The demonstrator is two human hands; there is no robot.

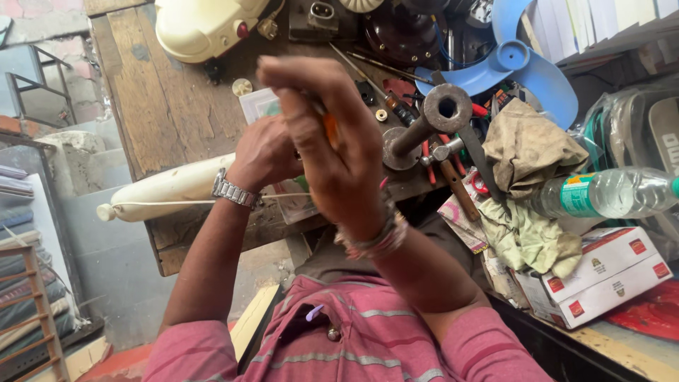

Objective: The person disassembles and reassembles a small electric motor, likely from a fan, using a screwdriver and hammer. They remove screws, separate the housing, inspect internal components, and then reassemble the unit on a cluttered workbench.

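Cluttered wooden table point(163, 106) fills the view. Above its front edge, the right hand point(339, 152) clenches its grip on an orange-handled tool point(329, 127), perhaps a screwdriver. Just behind it, the left hand point(265, 152), wearing a metal watch point(234, 190), closes on something hidden. Beside them lies a hammer point(431, 120).

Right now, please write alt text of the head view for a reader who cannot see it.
Above a cluttered wooden bench, the right hand grips an orange-handled tool. The left hand, with a wristwatch, is closed just beyond it. A water bottle and rags lie nearby.
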